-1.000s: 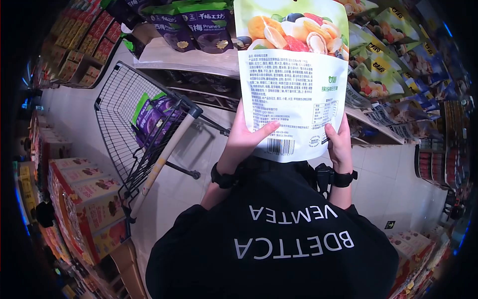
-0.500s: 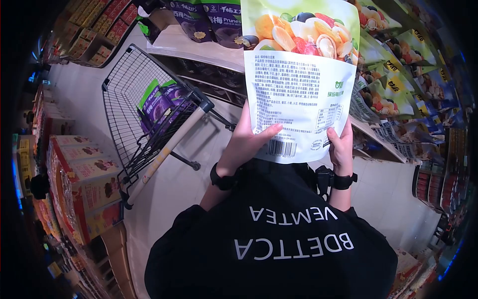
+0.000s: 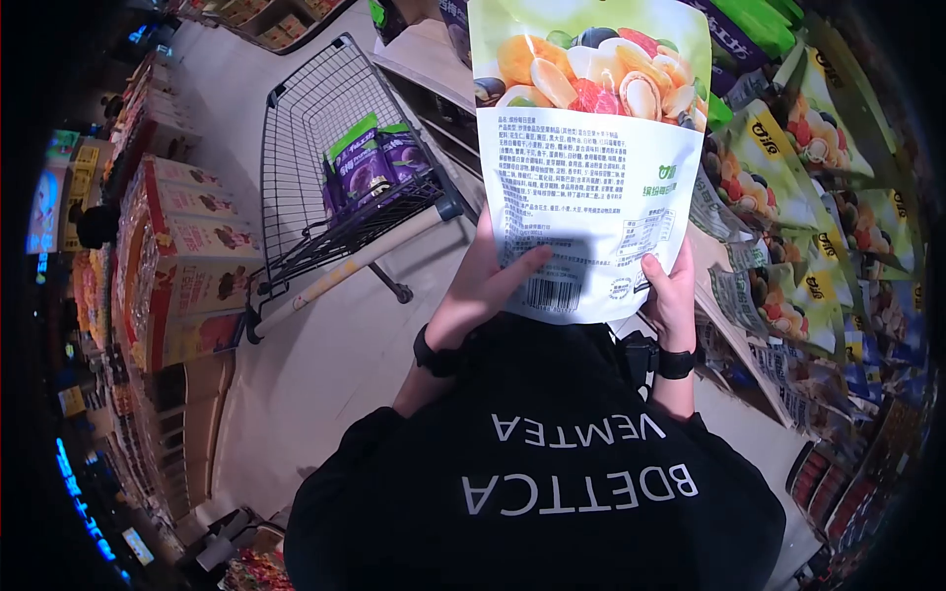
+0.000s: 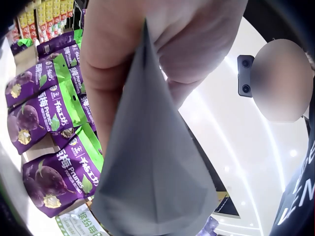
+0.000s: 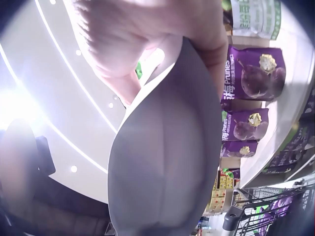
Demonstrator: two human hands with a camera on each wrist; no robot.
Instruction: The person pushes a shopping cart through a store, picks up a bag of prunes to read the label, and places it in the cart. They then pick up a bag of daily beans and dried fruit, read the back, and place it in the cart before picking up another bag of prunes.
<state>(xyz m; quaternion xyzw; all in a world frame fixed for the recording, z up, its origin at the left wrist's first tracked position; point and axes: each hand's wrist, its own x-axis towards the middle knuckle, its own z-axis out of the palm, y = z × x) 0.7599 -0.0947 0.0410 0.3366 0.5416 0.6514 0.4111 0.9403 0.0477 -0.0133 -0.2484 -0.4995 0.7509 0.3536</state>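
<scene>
A large white and green pouch (image 3: 591, 167) with nuts and fruit pictured at its top is held up in front of the chest, its printed text and barcode facing the head view. The left hand (image 3: 483, 281) grips its lower left edge, thumb on the front near the barcode. At the lower right edge the right hand (image 3: 673, 291) pinches it, thumb on the front. Both wrist views show the pouch's grey bottom (image 4: 152, 182) widened out, with the left hand (image 4: 162, 44) and the right hand (image 5: 152, 39) round its edges. The fingers behind it are hidden in the head view.
A shopping cart (image 3: 340, 231) with purple prune pouches (image 3: 370, 167) inside stands to the left. Shelves with more nut pouches (image 3: 774, 177) line the right side. Stacked boxes (image 3: 192, 266) stand at the far left. Purple prune pouches (image 4: 51, 179) sit on a shelf in the left wrist view.
The cart and shelves have shifted in the head view as the view turned, with the cart now higher and further right. Both hands keep their grip on the pouch, and a shadow now falls near its barcode.
</scene>
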